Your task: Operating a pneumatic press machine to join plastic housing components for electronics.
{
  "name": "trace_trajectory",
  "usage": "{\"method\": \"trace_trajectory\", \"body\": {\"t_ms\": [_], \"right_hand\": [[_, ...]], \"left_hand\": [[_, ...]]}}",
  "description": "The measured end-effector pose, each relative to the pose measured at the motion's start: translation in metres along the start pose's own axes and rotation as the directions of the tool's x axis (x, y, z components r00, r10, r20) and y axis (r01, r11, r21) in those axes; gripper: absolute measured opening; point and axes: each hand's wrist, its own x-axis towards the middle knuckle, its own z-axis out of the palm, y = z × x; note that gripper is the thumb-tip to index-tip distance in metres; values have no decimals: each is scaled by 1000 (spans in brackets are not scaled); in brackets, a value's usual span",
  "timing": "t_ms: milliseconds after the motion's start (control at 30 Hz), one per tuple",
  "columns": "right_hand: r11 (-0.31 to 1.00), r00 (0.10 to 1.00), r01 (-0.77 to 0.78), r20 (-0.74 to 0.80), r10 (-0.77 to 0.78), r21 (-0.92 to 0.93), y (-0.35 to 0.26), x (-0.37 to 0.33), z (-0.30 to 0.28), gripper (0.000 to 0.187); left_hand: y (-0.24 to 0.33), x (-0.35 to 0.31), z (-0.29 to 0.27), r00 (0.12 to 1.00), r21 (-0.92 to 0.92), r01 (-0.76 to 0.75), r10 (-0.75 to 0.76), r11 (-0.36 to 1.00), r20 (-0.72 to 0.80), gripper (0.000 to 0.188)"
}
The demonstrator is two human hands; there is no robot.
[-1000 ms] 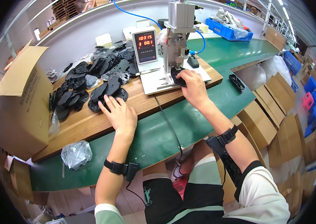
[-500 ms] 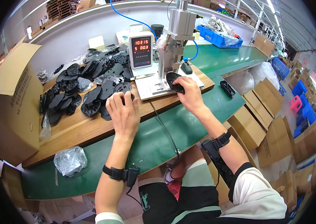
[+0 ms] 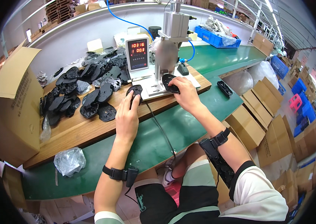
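My right hand (image 3: 186, 95) grips a black oval plastic part (image 3: 168, 80) at the foot of a silver pneumatic press (image 3: 175, 26). Its thumb and fingers close on the part's right side. A second, similar black plastic part (image 3: 135, 89) is pinched in the fingers of my left hand (image 3: 127, 120), by the left edge of the press's white base plate (image 3: 154, 89). To the left, many more such parts lie heaped in a pile (image 3: 100, 95) on the wooden board (image 3: 87, 130). The lower part of the press is smeared, so its tool cannot be made out.
A counter box (image 3: 138, 54) with red digits stands left of the press. An open cardboard box (image 3: 14, 100) flanks the pile. A crumpled plastic bag (image 3: 70, 161) and a black tray-like piece (image 3: 225, 89) lie on the green table (image 3: 195, 123). A blue crate (image 3: 217, 36) sits behind.
My left hand has brought a black part from the pile's edge toward the base plate, its fingers now extended. My right hand stays at the press with its part. The counter's digits have changed.
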Motion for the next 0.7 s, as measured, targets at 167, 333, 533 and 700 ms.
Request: {"method": "trace_trajectory", "body": {"t_ms": [167, 333, 533, 700], "right_hand": [[993, 996, -71, 66, 65, 95, 11, 7, -26, 27], [950, 904, -232, -315, 290, 208, -22, -62, -67, 17], [927, 824, -354, -429, 370, 120, -28, -213, -132, 21], [774, 753, -631, -287, 593, -55, 17, -345, -147, 17]], "left_hand": [[22, 15, 20, 989, -96, -96, 105, 991, 99, 47], [59, 36, 47, 958, 20, -188, 178, 982, 227, 49], [76, 67, 87, 925, 141, -302, 255, 943, 280, 47], [79, 67, 106, 921, 150, -240, 176, 959, 347, 44]]}}
